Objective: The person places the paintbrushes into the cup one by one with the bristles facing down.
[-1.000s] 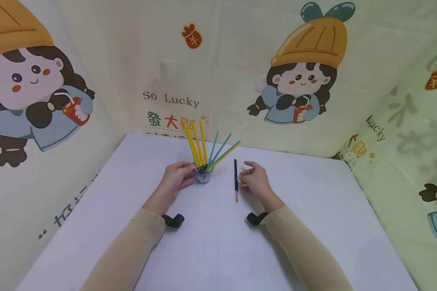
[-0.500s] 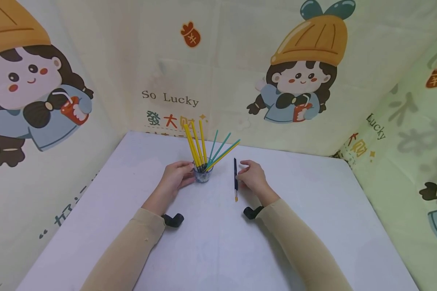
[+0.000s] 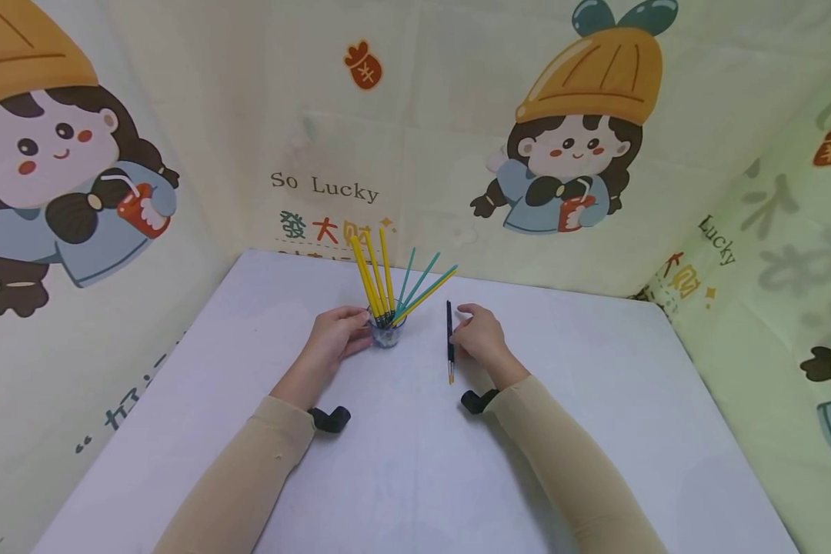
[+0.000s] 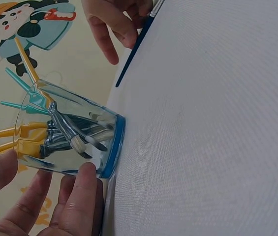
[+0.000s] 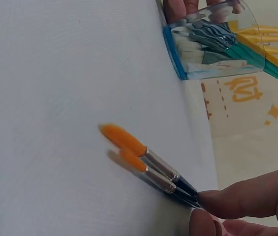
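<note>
My left hand [image 3: 335,335] holds the left side of a clear cup [image 3: 386,334] with a blue base, thumb near the rim and fingers along the wall in the left wrist view. Several yellow-handled paintbrushes [image 3: 367,277] and teal-handled paintbrushes [image 3: 422,281] stand in it, bristles down. Right of the cup, my right hand [image 3: 481,338] pinches two dark-handled paintbrushes [image 5: 161,169] between thumb and fingertips. Their orange bristles [image 5: 121,140] point toward my body, close over the tabletop. Part of their handles is hidden behind the fingers in the right wrist view.
A white-covered table [image 3: 402,477] spreads under both hands. Cream cloth with cartoon prints [image 3: 582,169] hangs behind it and along both sides. Black wrist-camera mounts [image 3: 331,420] jut from both wrists.
My right hand has moved slightly left, from beside the dark paintbrushes onto their handles, and now pinches them. The left hand and the cup have stayed put.
</note>
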`<action>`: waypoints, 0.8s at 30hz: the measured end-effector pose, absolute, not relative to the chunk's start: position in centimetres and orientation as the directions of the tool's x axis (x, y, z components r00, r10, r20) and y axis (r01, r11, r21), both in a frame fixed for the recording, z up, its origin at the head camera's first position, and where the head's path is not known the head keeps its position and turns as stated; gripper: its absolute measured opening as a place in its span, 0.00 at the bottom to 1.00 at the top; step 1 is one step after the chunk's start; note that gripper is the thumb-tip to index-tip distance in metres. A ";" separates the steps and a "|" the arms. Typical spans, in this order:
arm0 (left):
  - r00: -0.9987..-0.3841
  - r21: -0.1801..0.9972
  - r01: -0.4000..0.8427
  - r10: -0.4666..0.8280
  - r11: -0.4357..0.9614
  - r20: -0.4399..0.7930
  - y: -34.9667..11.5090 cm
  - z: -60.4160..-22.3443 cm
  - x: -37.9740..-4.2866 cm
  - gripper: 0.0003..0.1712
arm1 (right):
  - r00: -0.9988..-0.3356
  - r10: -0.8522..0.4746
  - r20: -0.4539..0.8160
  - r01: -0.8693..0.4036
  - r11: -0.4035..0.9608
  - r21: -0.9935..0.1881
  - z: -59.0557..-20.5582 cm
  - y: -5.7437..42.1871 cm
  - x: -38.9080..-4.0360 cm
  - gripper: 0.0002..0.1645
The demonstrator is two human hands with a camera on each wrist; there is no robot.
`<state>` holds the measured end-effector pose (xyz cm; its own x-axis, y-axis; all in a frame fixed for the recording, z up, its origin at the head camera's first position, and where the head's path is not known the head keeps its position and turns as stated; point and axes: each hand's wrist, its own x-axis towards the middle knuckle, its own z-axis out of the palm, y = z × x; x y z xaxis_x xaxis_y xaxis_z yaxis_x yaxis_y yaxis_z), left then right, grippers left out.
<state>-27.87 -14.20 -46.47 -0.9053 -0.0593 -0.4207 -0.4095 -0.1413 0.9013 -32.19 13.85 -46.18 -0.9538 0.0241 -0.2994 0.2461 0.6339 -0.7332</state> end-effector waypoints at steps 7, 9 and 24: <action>-0.911 0.907 -0.398 -0.057 -0.137 -0.409 -14.2 -46.5 -27.8 0.19 | -0.952 0.032 -0.304 0.252 0.645 -0.722 -46.4 14.0 -32.4 0.41; -0.912 0.909 -0.395 -0.061 -0.134 -0.406 -14.2 -46.5 -27.8 0.19 | -0.953 0.036 -0.302 0.251 0.655 -0.713 -46.4 14.0 -32.4 0.40; -0.914 0.911 -0.391 -0.057 -0.132 -0.401 -14.2 -46.6 -27.8 0.19 | -0.975 0.022 -0.219 0.137 0.839 -0.526 -45.6 13.4 -31.7 0.37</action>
<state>-27.81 -14.19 -46.55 -0.9142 -0.0574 -0.4013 -0.3914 -0.1321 0.9107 -31.67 13.38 -45.57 -0.9754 0.0220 -0.2192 0.1371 0.8394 -0.5260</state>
